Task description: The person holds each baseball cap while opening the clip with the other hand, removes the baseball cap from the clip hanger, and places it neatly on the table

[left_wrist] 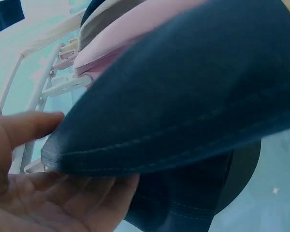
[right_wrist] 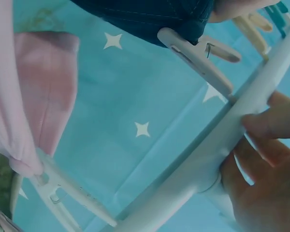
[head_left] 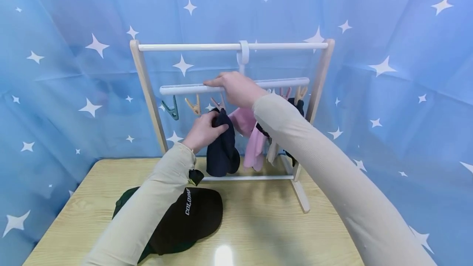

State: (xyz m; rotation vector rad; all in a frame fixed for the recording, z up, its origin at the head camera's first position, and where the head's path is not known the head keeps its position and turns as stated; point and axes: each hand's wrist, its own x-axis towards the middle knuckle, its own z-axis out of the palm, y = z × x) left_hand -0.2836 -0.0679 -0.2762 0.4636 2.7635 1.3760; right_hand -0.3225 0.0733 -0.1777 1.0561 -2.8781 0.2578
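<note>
A navy cap [head_left: 221, 147] hangs from a pinkish clothespin [right_wrist: 198, 58] under the white clip hanger [head_left: 184, 89]. My left hand [head_left: 205, 130] pinches the cap's edge near the clip; in the left wrist view the thumb side lies at one corner, with the other fingers beneath the stitched fabric. Reaching across from the right, my right hand [head_left: 238, 87] grips the hanger bar near its middle, thumb on one side and fingers on the other in the right wrist view. Pink headwear [head_left: 255, 147] hangs beside the navy cap, partly behind my right sleeve.
The hanger hooks onto a white rail [head_left: 184, 47] of a wooden-legged stand [head_left: 145, 89]. A green clothespin [head_left: 173, 109] and a yellow clothespin [head_left: 194, 105] hang at its left with nothing in them. A black cap [head_left: 199, 212] lies on the table [head_left: 266, 233] beneath my left forearm.
</note>
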